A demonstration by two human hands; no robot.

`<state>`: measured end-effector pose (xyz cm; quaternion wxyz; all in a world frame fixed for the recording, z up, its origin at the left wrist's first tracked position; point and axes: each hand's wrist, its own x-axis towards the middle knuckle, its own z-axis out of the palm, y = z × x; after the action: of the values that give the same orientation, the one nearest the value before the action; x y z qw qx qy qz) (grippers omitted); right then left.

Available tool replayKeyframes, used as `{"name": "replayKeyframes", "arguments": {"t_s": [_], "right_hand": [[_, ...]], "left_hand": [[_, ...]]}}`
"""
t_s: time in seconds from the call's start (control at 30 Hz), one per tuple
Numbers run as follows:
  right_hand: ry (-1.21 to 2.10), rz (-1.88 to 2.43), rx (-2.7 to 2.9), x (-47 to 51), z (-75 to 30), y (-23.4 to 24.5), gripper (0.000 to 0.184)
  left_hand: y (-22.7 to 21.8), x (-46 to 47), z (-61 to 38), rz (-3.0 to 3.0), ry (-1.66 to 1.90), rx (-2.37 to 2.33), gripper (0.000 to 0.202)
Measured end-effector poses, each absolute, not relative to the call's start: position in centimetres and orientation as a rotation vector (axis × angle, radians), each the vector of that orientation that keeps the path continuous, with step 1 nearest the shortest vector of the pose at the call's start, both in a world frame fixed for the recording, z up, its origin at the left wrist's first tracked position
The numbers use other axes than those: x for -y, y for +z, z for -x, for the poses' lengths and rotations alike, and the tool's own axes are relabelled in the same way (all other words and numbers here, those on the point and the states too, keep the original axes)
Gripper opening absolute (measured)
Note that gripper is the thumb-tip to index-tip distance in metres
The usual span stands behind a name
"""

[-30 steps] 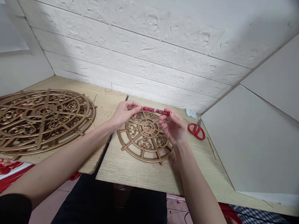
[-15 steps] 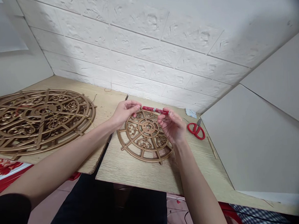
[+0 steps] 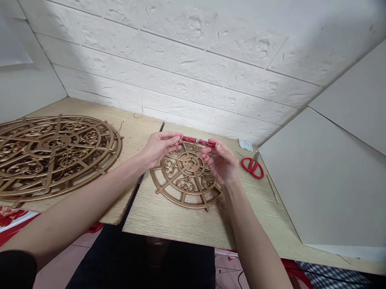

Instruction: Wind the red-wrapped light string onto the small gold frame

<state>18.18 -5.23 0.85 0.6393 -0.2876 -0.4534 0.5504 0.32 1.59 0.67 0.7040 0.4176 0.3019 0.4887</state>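
Both hands hold a thin red tube (image 3: 197,141) level above a small round gold fretwork disc (image 3: 184,176) that lies on the wooden table (image 3: 180,222). My left hand (image 3: 161,147) pinches the tube's left end with closed fingers. My right hand (image 3: 220,161) grips its right end, fingers curled round it. The tube has a pale band near its middle.
A large gold fretwork disc (image 3: 47,154) with thin wires across it lies on the left board. Red-handled scissors (image 3: 252,166) and a thin wooden stick (image 3: 273,189) rest to the right. A white brick-pattern wall (image 3: 207,53) stands behind, a grey panel (image 3: 337,175) at the right.
Both hands and the tube have stayed nearly still; the view shifted slightly, so everything sits a little lower left.
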Motion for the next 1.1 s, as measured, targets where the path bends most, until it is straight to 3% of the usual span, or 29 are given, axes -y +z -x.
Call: {"name": "replayKeyframes", "arguments": {"t_s": [1.1], "right_hand": [[1.227,0.591,1.005,5.27,-18.54,0.91,0.018]], "left_hand": [[0.15,-1.8,-0.15,-0.969,1.054,-0.568,0.023]]}}
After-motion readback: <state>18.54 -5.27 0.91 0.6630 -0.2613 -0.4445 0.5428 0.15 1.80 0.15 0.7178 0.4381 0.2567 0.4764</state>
